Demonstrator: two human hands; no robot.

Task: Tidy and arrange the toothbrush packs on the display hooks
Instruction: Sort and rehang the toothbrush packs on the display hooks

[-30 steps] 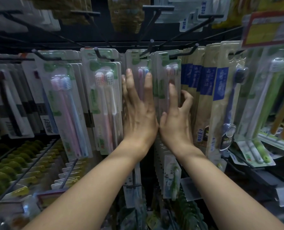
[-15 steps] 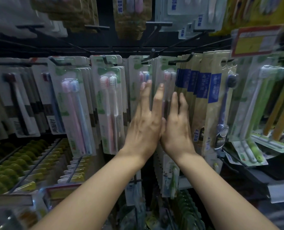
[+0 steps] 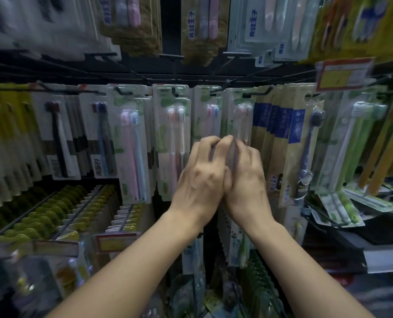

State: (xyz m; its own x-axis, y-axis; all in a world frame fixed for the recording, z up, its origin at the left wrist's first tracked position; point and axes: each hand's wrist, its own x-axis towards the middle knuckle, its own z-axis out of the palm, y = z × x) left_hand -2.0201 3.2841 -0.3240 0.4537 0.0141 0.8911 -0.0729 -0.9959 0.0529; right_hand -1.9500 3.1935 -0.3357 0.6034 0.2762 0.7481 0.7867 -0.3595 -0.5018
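Two hands [image 3: 223, 177], one red price tag [image 3: 344, 74], countless hanging toothbrush packs [image 3: 172, 143]

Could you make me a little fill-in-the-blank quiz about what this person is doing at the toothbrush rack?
1. Both hands meet in front of the ____ packs hanging on hooks.
2. The left hand has its fingers ____, not flat.
3. The pack left of the hands holds a pink brush and a ____ one.
4. The packs just right of the right hand bear ____ labels.

Missing words: toothbrush; curled; blue; blue
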